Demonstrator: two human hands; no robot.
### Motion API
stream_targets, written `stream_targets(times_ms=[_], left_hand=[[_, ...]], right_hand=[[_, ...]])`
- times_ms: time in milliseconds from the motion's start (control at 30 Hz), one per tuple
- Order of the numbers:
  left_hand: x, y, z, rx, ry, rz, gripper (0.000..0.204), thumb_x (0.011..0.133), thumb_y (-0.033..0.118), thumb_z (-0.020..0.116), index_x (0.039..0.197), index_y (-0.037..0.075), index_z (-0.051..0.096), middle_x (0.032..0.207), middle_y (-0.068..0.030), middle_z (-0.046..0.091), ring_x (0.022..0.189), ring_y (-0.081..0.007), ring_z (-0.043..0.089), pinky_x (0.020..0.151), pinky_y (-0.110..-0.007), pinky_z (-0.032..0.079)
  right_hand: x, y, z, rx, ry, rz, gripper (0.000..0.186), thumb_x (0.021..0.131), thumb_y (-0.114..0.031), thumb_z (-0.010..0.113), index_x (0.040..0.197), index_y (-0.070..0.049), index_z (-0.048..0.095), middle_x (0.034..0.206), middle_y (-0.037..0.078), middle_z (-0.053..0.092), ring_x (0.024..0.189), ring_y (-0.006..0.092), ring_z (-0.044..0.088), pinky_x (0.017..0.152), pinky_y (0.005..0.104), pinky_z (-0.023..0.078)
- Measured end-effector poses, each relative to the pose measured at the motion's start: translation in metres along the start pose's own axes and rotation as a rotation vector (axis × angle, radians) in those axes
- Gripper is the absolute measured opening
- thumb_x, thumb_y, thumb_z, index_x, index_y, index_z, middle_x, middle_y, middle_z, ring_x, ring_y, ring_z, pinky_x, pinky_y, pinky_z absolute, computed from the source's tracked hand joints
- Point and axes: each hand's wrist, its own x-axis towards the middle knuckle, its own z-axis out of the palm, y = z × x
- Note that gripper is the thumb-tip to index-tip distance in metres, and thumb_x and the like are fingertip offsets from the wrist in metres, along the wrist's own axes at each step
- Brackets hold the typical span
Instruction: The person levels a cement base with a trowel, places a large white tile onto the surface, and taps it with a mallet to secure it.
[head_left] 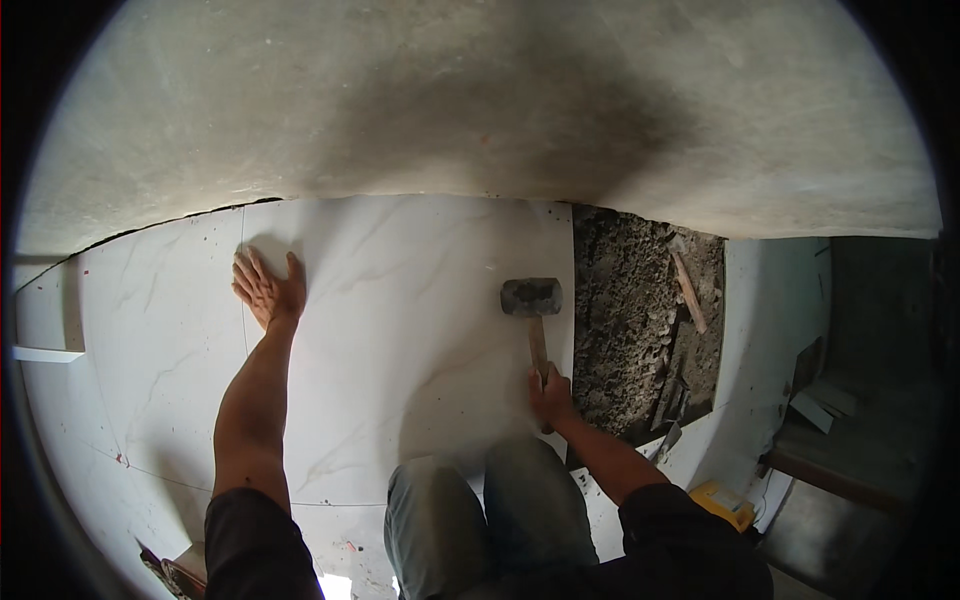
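Note:
My left hand [268, 288] lies flat with spread fingers on the white veined floor tiles, over the joint between two of them. My right hand [550, 394] is wrapped round the wooden handle of a rubber mallet [532, 297]. The mallet's dark head is over the right part of the large middle tile [400, 290], close to its right edge; whether it touches the tile I cannot tell. Just right of that edge is a strip of rough grey mortar [620, 320]. My knees are at the tile's near edge.
A plain grey wall [480, 100] runs along the far side. On the mortar lie a wooden-handled tool [689, 292] and a dark metal trowel [672, 398]. More white tile [760, 310] is right of the strip. A yellow object [722, 506] sits at the lower right, below tile offcuts [812, 411].

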Motion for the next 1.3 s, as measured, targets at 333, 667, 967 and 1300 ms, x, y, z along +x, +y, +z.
stream_targets(times_ms=[333, 667, 967, 1300], left_hand=[[0.005, -0.005, 0.007, 0.007, 0.059, 0.048, 0.081, 0.09, 0.057, 0.037, 0.149, 0.006, 0.016, 0.156, -0.0125, 0.012, 0.144, -0.0258, 0.009, 0.118, -0.042, 0.002], [0.011, -0.012, 0.027, 0.009, 0.158, 0.093, 0.081, 0.089, 0.058, 0.037, 0.148, 0.006, 0.02, 0.155, -0.0144, 0.017, 0.144, -0.0269, 0.011, 0.117, -0.042, 0.004], [0.042, -0.045, 0.07, -0.034, 0.355, 0.218, 0.09, 0.085, 0.071, 0.033, 0.149, 0.01, 0.019, 0.155, -0.0135, 0.017, 0.144, -0.0301, 0.012, 0.115, -0.048, 0.005], [0.045, -0.047, 0.076, -0.018, 0.271, 0.209, 0.089, 0.086, 0.073, 0.028, 0.15, 0.012, 0.018, 0.156, -0.0135, 0.014, 0.144, -0.0278, 0.011, 0.116, -0.046, 0.006]], right_hand=[[0.04, -0.063, -0.018, 0.332, 0.118, 0.144, 0.044, 0.095, -0.04, 0.049, 0.094, 0.004, 0.05, 0.063, 0.011, 0.055, 0.057, 0.0265, 0.061, 0.052, 0.0379, 0.045], [0.053, -0.064, -0.024, 0.073, -0.002, 0.006, 0.046, 0.097, -0.039, 0.045, 0.104, 0.006, 0.049, 0.073, 0.013, 0.056, 0.056, 0.0187, 0.055, 0.049, 0.0329, 0.044], [0.046, -0.098, -0.035, 0.164, -0.359, 0.19, 0.054, 0.098, -0.042, 0.042, 0.119, 0.007, 0.047, 0.085, 0.027, 0.062, 0.082, 0.0347, 0.064, 0.076, 0.0451, 0.048], [-0.07, 0.138, -0.092, -0.277, 0.565, 0.411, 0.042, 0.088, -0.037, 0.057, 0.113, -0.004, 0.056, 0.114, 0.018, 0.055, 0.103, 0.0371, 0.056, 0.088, 0.044, 0.046]])
